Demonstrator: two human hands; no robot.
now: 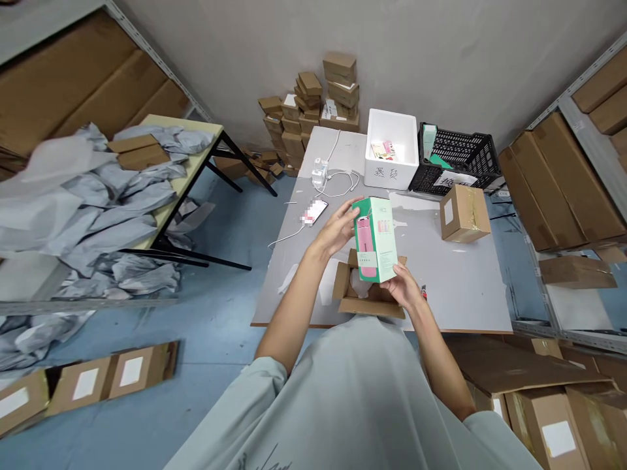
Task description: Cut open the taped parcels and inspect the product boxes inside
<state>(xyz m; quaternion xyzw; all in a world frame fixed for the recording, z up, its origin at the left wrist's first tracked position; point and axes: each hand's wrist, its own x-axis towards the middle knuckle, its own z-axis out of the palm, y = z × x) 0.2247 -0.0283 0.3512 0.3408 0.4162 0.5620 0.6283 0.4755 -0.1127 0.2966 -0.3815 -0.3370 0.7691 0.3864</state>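
A: Green-and-mint rectangular paperboard carton: long axis?
B: Nearly upright in view, pink-printed face left, above the open brown cardboard box.
A: Grip?
B: Left hand, right hand: part-closed, holding diagonal corners.

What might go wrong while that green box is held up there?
The green box, held by the left hand and right hand, might slip and fall onto the open carton below. The cable at the table's left edge might snag and drag the phone.
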